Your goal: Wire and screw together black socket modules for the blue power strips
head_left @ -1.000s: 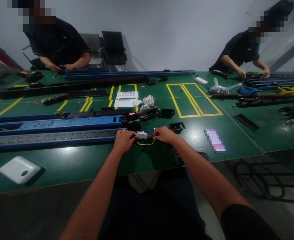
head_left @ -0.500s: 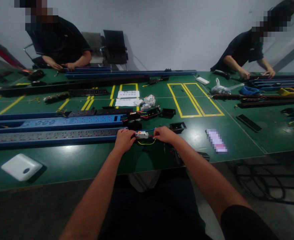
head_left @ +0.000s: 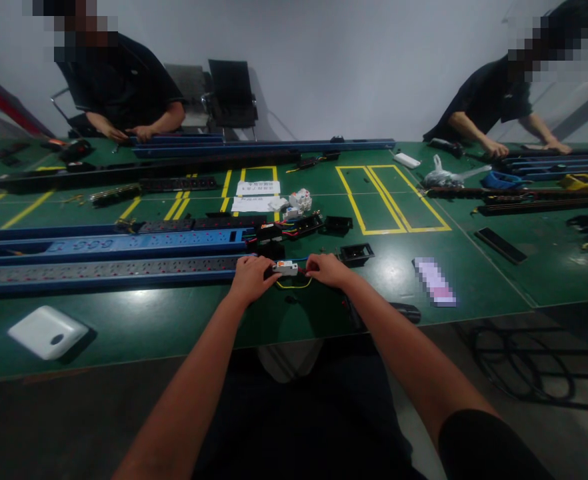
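Observation:
My left hand (head_left: 251, 279) is closed round the left end of a small white circuit breaker (head_left: 287, 268) with an orange mark on top. At the breaker's other end, my right hand (head_left: 328, 270) pinches the dark red wire, with its fingertips pressed together. A yellow wire (head_left: 295, 287) loops below the breaker between the hands, and a blue wire (head_left: 300, 259) runs behind it. Left of my left hand lies a long blue power strip (head_left: 124, 268) with a grey row of sockets. An open black housing (head_left: 357, 253) lies just beyond my right hand.
A second blue power strip (head_left: 184, 239) lies behind, near a pile of white breakers (head_left: 300, 200). A white device (head_left: 48, 332) sits front left, a phone (head_left: 435, 281) to the right. Two co-workers (head_left: 124, 80) (head_left: 494, 100) handle parts across the green table (head_left: 314, 333).
My hands keep their places at the breaker and wires, with only a slight shift of the view. The right co-worker's one hand has moved to the right.

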Tool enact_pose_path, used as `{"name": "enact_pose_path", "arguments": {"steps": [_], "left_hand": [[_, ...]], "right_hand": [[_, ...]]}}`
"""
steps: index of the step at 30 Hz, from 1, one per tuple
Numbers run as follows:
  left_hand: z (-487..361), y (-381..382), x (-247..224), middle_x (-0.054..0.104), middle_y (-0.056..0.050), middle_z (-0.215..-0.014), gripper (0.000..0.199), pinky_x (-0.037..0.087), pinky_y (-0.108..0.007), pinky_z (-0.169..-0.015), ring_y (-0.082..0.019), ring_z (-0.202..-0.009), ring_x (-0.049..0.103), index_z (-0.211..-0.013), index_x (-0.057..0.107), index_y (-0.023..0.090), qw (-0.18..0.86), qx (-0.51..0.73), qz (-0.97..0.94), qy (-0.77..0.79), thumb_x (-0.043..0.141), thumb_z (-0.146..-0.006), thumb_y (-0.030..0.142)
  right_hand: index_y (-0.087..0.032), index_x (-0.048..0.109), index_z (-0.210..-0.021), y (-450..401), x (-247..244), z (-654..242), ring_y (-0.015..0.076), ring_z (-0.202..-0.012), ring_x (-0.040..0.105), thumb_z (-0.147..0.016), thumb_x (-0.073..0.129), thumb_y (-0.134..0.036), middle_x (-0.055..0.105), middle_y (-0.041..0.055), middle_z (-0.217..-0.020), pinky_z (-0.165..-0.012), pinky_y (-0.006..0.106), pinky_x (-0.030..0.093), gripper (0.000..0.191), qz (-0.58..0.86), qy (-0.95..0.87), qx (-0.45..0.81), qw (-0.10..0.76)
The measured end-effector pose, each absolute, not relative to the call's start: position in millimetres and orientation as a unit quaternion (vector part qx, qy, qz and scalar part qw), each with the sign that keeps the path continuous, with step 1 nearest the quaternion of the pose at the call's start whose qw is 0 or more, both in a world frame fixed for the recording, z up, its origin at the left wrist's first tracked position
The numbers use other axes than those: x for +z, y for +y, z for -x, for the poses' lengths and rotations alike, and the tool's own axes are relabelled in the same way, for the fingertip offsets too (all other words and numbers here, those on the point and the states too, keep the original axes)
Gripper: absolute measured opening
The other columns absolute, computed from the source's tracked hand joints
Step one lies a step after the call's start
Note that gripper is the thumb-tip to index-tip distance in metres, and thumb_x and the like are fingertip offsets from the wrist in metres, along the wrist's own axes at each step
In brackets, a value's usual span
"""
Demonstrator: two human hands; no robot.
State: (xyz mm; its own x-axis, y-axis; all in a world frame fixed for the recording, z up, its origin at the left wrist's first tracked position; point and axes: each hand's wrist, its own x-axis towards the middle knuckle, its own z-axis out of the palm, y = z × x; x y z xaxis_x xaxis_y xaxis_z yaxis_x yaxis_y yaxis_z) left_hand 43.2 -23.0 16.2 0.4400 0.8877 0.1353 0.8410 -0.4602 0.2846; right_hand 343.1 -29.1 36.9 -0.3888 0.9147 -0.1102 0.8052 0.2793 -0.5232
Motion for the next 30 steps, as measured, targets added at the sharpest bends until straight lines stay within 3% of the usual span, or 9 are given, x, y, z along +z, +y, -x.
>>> {"name": "enact_pose_path", "arguments": {"steps": [4,8,14,19,23,30], "left_hand": [[-58.6,-14.7,31.5,0.076,-0.011,-0.115,0.039,0.045,-0.049,-0.106,-0.034,-0.112,0.068,-0.113,0.074,0.024,0.118,0.111,-0.855,0.493,0.077,-0.094,0.058],[-82.4,-0.6,44.7,0.074,-0.008,-0.125,0.049,0.052,-0.039,-0.098,-0.029,-0.113,0.07,-0.134,0.069,0.027,0.189,0.116,-0.868,0.445,0.082,-0.091,0.046],[-106.1,8.5,46.4,0.075,-0.008,-0.115,0.021,0.053,-0.034,-0.089,-0.027,-0.106,0.071,-0.109,0.076,0.025,0.182,0.073,-0.874,0.445,0.077,-0.09,0.034],[-115.8,2.6,43.6,0.079,-0.005,-0.106,0.027,0.051,-0.033,-0.08,-0.026,-0.098,0.073,-0.113,0.076,0.028,0.19,0.036,-0.857,0.478,0.075,-0.086,0.029],[-121.3,-3.0,43.5,0.077,-0.006,-0.113,0.023,0.05,-0.032,-0.078,-0.026,-0.102,0.073,-0.109,0.081,0.03,0.164,0.031,-0.859,0.484,0.072,-0.089,0.033],[-126.3,-10.7,40.8,0.075,-0.006,-0.107,0.017,0.05,-0.032,-0.075,-0.025,-0.097,0.073,-0.101,0.084,0.03,0.147,0.049,-0.846,0.51,0.07,-0.092,0.034]], "right_hand": [[-0.024,0.075,-0.111,-30.5,34.3,-343.1,0.0203,-0.092,0.075,-0.094,0.082,-0.024,0.084,0.0018,-0.101,-0.083,0.029,0.049,0.018,0.547,-0.787,0.259,0.122],[-0.025,0.072,-0.118,-31.1,33.1,-344.0,0.0203,-0.092,0.076,-0.092,0.077,-0.014,0.084,0.0005,-0.098,-0.083,0.029,0.048,0.029,0.548,-0.785,0.258,0.132],[-0.024,0.069,-0.125,-30.8,33.2,-344.8,0.0228,-0.097,0.077,-0.093,0.076,-0.016,0.084,0.0028,-0.102,-0.087,0.031,0.046,0.034,0.541,-0.793,0.244,0.138],[-0.023,0.068,-0.128,-29.7,31.3,-345.5,0.0237,-0.103,0.075,-0.093,0.073,-0.014,0.084,0.0042,-0.107,-0.091,0.032,0.045,0.036,0.532,-0.803,0.229,0.137],[-0.023,0.072,-0.12,-28.9,30.5,-345.8,0.0243,-0.108,0.073,-0.092,0.07,-0.011,0.083,0.0051,-0.11,-0.098,0.034,0.043,0.03,0.525,-0.813,0.214,0.129],[-0.024,0.075,-0.104,-33.2,32.2,-343.8,0.0271,-0.11,0.07,-0.093,0.069,-0.012,0.082,0.0054,-0.105,-0.103,0.039,0.04,0.016,0.519,-0.824,0.194,0.12]]}}
